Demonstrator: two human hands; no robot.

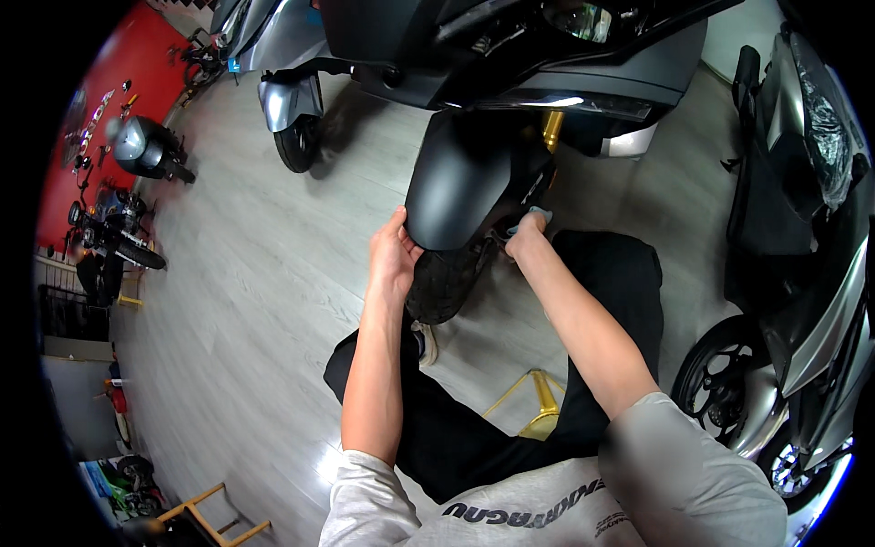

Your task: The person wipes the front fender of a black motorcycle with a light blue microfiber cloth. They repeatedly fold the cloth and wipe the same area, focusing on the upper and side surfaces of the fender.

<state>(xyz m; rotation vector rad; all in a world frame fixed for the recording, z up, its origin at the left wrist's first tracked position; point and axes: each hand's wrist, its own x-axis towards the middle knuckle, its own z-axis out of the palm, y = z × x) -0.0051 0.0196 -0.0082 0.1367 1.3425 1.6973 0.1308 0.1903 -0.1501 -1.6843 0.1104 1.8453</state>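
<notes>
Matte-black fender (458,187), left hand (392,260) loosely spread at its edge, right hand (526,235) opposite, grip unclear

Motorcycle shop: scooters (773,205), one with clear plastic wrap (825,146); motorcycles (113,238) near red wall (162,56).

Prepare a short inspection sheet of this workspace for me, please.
Surface: grey wood-look floor.
Job's things: dark matte front fender above a black tyre; gold fork leg.
Clutter: yellow frame, lower middle; wooden frame, lower left.
Hands: left hand at the fender's left edge; right hand beside the tyre, at a blue-grey item, kind unclear.
Cables: nothing seen.
Surroundings: dark scooter at right; red wall, upper left.
</notes>
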